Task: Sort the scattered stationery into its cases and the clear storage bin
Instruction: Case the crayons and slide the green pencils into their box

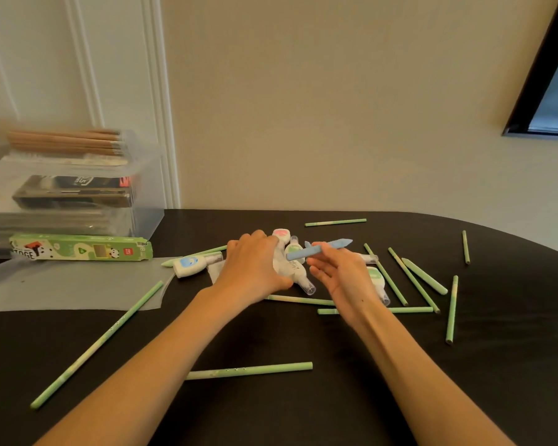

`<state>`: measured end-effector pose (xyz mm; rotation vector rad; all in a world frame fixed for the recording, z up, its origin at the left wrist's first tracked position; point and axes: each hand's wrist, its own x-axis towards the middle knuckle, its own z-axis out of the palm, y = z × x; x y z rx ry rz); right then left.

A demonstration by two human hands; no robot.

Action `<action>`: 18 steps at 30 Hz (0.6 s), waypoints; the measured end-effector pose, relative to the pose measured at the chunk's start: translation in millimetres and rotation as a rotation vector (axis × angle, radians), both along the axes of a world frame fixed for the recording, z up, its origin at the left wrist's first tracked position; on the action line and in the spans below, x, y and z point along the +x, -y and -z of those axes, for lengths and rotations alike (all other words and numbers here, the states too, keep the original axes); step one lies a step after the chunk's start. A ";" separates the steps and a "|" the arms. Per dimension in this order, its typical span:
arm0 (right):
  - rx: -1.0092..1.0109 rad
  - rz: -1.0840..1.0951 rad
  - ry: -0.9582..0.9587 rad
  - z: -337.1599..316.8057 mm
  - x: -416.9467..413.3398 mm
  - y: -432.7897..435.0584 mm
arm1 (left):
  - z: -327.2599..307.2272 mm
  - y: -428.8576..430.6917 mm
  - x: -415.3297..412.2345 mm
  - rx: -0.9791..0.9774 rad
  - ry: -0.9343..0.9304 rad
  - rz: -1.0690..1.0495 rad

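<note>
I am watching a sort that is standing at an early stage. The right hand [339, 272] is pinching a blue crayon-like stick [319, 249] above the pile at frame centre; the left hand [255, 268] is lying over a white correction-tape dispenser [290, 268], though I cannot tell whether its fingers are curling round it. The clear storage bin [142, 175], upper left, is already holding wooden pencils and a dark box. The green pencil case [78, 251] is lying in front of it, end flap open. Many green pencils [248, 370] are lying scattered over the black worktop [335, 397]. The bin's contents are blurring and its left side is running out of frame; the items under the hands are hard to count.
</note>
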<state>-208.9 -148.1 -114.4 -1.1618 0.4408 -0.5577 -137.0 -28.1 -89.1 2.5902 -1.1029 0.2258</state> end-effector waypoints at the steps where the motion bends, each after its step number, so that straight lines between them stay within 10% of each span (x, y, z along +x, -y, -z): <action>1: 0.005 0.010 0.002 -0.5 0.0 0.2 | -0.9 -0.4 -0.3 -0.017 -0.016 0.005; 18: -0.179 0.192 0.052 4.9 -1.5 0.0 | 3.3 -2.6 2.7 -0.120 -0.045 0.005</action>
